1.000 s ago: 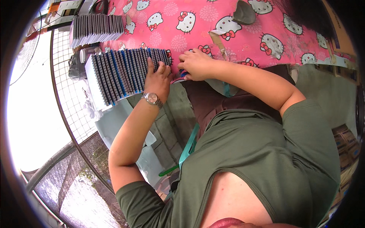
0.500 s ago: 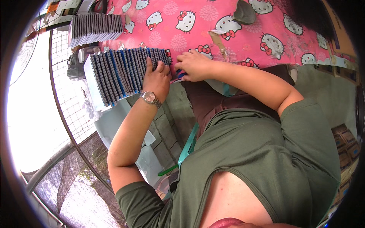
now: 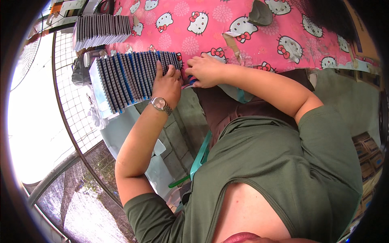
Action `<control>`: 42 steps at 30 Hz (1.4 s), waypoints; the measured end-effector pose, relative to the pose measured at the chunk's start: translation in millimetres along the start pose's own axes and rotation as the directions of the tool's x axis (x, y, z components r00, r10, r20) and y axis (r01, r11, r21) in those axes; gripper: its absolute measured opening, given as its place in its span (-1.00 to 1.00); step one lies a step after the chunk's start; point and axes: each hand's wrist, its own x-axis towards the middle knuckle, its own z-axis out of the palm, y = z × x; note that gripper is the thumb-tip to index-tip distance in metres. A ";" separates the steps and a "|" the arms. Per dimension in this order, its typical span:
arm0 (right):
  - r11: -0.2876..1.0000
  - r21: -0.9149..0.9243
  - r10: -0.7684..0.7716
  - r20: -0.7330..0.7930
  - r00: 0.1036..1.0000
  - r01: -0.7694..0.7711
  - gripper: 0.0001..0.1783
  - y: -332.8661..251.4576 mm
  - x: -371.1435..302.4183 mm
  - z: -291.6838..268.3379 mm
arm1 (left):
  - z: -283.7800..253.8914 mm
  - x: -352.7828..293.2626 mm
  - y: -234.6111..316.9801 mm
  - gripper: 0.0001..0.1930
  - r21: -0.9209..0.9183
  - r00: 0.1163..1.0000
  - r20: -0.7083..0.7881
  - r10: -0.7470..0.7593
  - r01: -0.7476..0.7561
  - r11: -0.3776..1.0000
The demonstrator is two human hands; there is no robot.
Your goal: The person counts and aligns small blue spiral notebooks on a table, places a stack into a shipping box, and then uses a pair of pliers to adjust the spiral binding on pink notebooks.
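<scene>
Head view: the row of blue and dark spiral-bound booklets standing on the pink-covered bench is pressed by the open left hand, while something small, not identifiable, is pinched by the right hand beside it, so careful alignment is probably needed next.

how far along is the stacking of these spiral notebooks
Already done, it seems: one row of spiral notebooks stands packed at the far end of the pink cloth table. In hand: the left hand presses against the end of a second row of blue-edged notebooks, while the right hand rests beside it at the table edge on something mostly hidden. What is left cannot be judged; no loose notebooks show.
</scene>
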 end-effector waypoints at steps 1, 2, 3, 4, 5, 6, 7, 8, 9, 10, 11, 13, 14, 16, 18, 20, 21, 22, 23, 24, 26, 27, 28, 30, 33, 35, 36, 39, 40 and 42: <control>1.000 -0.001 -0.015 -0.025 1.000 0.015 -0.54 -0.3 1.6 0.5 | -0.1 0.2 -0.3 -0.67 -0.002 1.000 0.008 0.002 -0.002 1.000; 0.999 0.036 0.029 0.066 0.997 -0.032 -0.55 -0.4 5.8 0.6 | -0.4 0.3 -0.5 -0.67 -0.004 1.000 0.016 0.004 -0.004 1.000; 0.994 0.069 0.071 0.157 0.985 -0.082 -0.57 -0.4 12.6 -0.8 | -1.8 1.0 -0.5 -0.67 0.004 1.000 0.027 0.006 -0.006 1.000; 0.986 0.097 0.108 0.249 0.963 -0.136 -0.58 -0.3 19.5 -2.5 | -3.5 1.8 -0.5 -0.66 0.012 0.999 0.037 0.008 -0.009 1.000; 0.985 0.106 0.098 0.316 0.944 -0.138 -0.58 0.5 27.5 -5.1 | -5.1 2.7 -0.5 -0.66 0.021 0.999 0.047 0.010 -0.011 1.000; 0.983 0.116 0.086 0.382 0.920 -0.140 -0.57 0.8 36.2 -8.2 | -4.2 3.0 0.2 -0.64 0.026 0.999 0.052 0.002 -0.004 1.000; 0.982 0.125 0.073 0.446 0.892 -0.142 -0.57 0.9 39.9 -10.5 | -1.7 3.7 1.6 -0.63 0.032 0.998 0.056 -0.006 0.004 0.999; 0.982 0.114 0.089 0.414 0.906 -0.148 -0.57 1.3 37.6 -11.7 | -0.3 4.3 2.5 -0.62 0.038 0.998 0.060 -0.013 0.011 0.999; 0.983 0.103 0.101 0.386 0.917 -0.152 -0.57 -0.3 33.0 -14.3 | 1.5 3.6 3.3 -0.61 0.044 0.999 0.043 -0.014 0.012 0.999; 0.984 0.092 0.113 0.358 0.927 -0.155 -0.57 -1.8 27.8 -15.9 | 3.0 2.6 4.2 -0.59 0.051 1.000 0.026 -0.015 0.014 0.999; 0.994 0.054 0.075 0.256 0.964 -0.092 -0.58 -0.6 20.2 -12.6 | 4.8 1.5 5.2 -0.58 0.057 1.000 0.008 -0.016 0.015 0.998; 0.999 -0.044 -0.014 0.042 0.999 0.015 -0.59 4.0 5.2 -4.5 | 7.5 1.7 5.9 -0.57 0.080 1.000 -0.011 -0.003 0.003 0.997; 0.999 -0.047 -0.004 0.052 0.999 0.006 -0.56 3.4 6.1 0.2 | 8.7 1.9 6.2 -0.57 0.091 1.000 -0.021 0.004 -0.002 0.996; 0.999 -0.048 0.015 0.075 0.997 -0.011 -0.49 0.2 7.9 3.1 | 8.6 2.7 6.4 -0.57 0.089 1.000 -0.021 -0.003 0.005 0.996; 0.996 -0.092 0.000 0.071 0.997 0.007 -0.54 -2.3 7.5 3.1 | 9.9 2.7 6.0 -0.57 0.076 1.000 -0.026 -0.007 0.009 0.997; 0.996 -0.091 0.015 0.103 0.995 -0.006 -0.58 -6.0 11.2 1.0 | 12.2 0.9 5.4 -0.58 0.052 0.999 -0.033 -0.010 0.011 0.999; 0.997 -0.068 0.044 0.137 0.990 -0.035 -0.60 -7.5 15.1 0.1 | 6.3 -0.6 5.9 -0.58 0.028 1.000 -0.019 -0.015 0.016 0.999; 0.997 -0.045 0.070 0.172 0.983 -0.063 -0.61 -8.9 19.8 -0.8 | 0.6 -5.3 8.8 -0.58 0.002 1.000 -0.002 -0.021 0.021 1.000; 0.990 0.003 0.137 0.265 0.955 -0.143 -0.62 -9.8 26.5 -2.2 | -5.5 -13.2 10.6 -0.58 -0.024 0.999 0.015 -0.029 0.029 0.999; 0.972 0.045 0.201 0.357 0.912 -0.232 -0.63 -12.5 33.3 -8.1 | -15.5 -25.2 10.0 -0.58 -0.249 0.994 -0.113 0.014 -0.042 0.968; 0.957 0.071 0.224 0.445 0.867 -0.283 -0.62 -13.3 39.1 -13.7 | -1.2 -51.7 10.7 -0.61 -0.769 0.984 -0.181 0.011 -0.148 0.622; 0.966 0.056 0.203 0.441 0.874 -0.253 -0.60 -8.2 38.3 -13.3 | 12.0 -61.8 7.6 -0.63 -0.915 0.975 -0.221 -0.003 -0.207 0.346; 0.975 0.044 0.176 0.443 0.879 -0.218 -0.58 -4.3 36.0 -11.9 | 32.0 -72.5 5.4 -0.65 -0.980 0.992 -0.118 -0.048 -0.109 0.169; 0.996 0.001 0.091 0.235 0.968 -0.094 -0.54 -0.6 18.1 -8.2 | 83.3 -97.3 17.1 -0.68 -0.967 0.988 0.125 -0.088 0.102 -0.234; 0.999 -0.033 0.016 0.144 0.989 -0.011 -0.49 -0.8 6.2 -6.1 | 149.1 -108.6 56.4 -0.70 -0.915 0.922 0.267 -0.280 0.151 -0.374; 0.999 -0.033 0.005 0.083 0.997 -0.003 -0.50 0.1 2.4 -0.2 | 158.2 -102.7 73.5 -0.69 -0.892 0.904 0.242 -0.352 0.065 -0.448; 0.999 -0.052 0.006 0.092 0.996 -0.001 -0.51 -1.8 2.4 -0.3 | 160.7 -98.0 80.9 -0.69 -0.854 0.895 0.241 -0.375 0.011 -0.521; 0.994 -0.109 0.017 0.114 0.993 -0.005 -0.51 -6.0 4.3 -0.5 | 166.5 -84.8 84.5 -0.70 -0.803 0.795 0.268 -0.544 -0.127 -0.582; 0.992 -0.127 0.024 0.120 0.992 -0.009 -0.51 -6.9 6.5 0.1 | 166.1 -79.2 81.2 -0.72 -0.773 0.730 0.282 -0.623 -0.211 -0.598; 0.991 -0.135 0.037 0.120 0.992 -0.021 -0.50 -9.0 6.5 1.6 | 166.1 -68.1 73.5 -0.76 -0.704 0.574 0.341 -0.744 -0.369 -0.607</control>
